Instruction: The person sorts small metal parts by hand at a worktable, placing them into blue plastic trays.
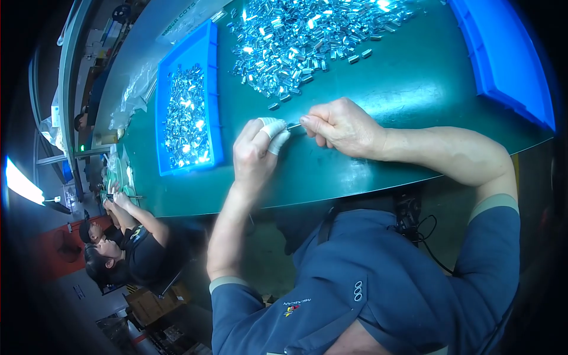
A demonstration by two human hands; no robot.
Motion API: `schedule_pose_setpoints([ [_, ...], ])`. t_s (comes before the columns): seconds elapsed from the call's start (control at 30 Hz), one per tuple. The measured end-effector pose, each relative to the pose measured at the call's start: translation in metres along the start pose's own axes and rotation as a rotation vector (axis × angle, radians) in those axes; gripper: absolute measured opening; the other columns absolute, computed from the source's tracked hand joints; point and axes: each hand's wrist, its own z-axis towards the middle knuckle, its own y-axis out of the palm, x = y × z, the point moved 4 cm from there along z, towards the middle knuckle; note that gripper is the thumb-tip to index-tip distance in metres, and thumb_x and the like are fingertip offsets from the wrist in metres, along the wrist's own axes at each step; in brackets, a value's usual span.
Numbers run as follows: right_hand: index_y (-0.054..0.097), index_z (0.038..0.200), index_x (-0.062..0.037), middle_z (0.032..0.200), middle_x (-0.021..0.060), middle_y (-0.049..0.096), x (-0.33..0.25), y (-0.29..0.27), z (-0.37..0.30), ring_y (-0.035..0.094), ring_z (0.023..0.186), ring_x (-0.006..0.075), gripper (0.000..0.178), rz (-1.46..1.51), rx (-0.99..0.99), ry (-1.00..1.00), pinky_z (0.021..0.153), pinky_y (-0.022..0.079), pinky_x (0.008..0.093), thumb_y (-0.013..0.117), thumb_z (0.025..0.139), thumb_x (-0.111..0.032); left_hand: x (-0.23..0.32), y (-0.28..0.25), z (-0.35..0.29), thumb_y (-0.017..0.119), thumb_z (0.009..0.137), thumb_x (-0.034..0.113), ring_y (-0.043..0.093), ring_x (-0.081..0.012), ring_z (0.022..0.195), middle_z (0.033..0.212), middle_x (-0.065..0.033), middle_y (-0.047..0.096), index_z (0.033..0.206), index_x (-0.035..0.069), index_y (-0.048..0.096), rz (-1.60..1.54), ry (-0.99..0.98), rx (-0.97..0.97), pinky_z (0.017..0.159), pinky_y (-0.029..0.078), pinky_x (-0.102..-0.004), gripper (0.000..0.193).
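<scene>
My left hand (251, 154) is closed above the green tabletop, with pale finger cots (273, 128) on some of its fingertips. What its fingers pinch is mostly hidden. Facing it, my right hand (346, 127) is closed on a thin metal rod (294, 126), whose other end meets the left fingertips. Just beyond the hands lies a big heap of small shiny metal pieces (290, 47). One loose piece (273, 106) rests close to my left fingers.
Left of my hands stands a blue tray (214, 100) holding more shiny pieces. Another blue tray (503, 53) is at the far right. Clear plastic bags (137, 89) lie along the left of the green table (378, 160). Other people sit further left, one with hands (122, 200) at the table.
</scene>
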Motion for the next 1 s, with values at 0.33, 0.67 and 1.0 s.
schedule_pose_setpoints([
  [0.33, 0.070, 0.081, -0.0050, 0.062, 0.0088, 0.066, 0.000, 0.004, -0.004, 0.067, 0.060, 0.0262, 0.042, -0.150, 0.024, -0.097, 0.063, 0.053, 0.0438, 0.053, 0.108, -0.033, -0.001, 0.003, -0.007, 0.082, 0.082, 0.001, 0.068, -0.0313, 0.085, 0.093, -0.0131, 0.072, 0.100, 0.001, 0.073, -0.091, -0.054, 0.004, 0.073, 0.055, -0.0402, 0.020],
  [0.67, 0.067, 0.081, -0.0044, 0.066, 0.0152, 0.065, -0.008, -0.001, -0.005, 0.067, 0.066, 0.0360, 0.043, -0.025, -0.078, 0.127, 0.066, 0.052, 0.0496, 0.056, 0.107, -0.036, 0.000, 0.005, -0.012, 0.083, 0.081, 0.003, 0.068, -0.0302, 0.084, 0.093, -0.0123, 0.072, 0.100, 0.002, 0.074, -0.012, -0.016, 0.055, 0.072, 0.055, -0.0405, 0.021],
  [1.0, 0.064, 0.084, -0.0041, 0.081, 0.0147, 0.066, -0.007, 0.003, -0.003, 0.067, 0.077, 0.0378, 0.025, -0.507, 0.060, -0.424, 0.067, 0.052, 0.0485, 0.069, 0.099, -0.023, -0.011, -0.003, -0.010, 0.081, 0.089, 0.008, 0.066, -0.0178, 0.076, 0.088, -0.0080, 0.072, 0.097, 0.001, 0.074, -0.299, -0.286, -0.179, 0.067, 0.050, -0.0312, 0.013],
])
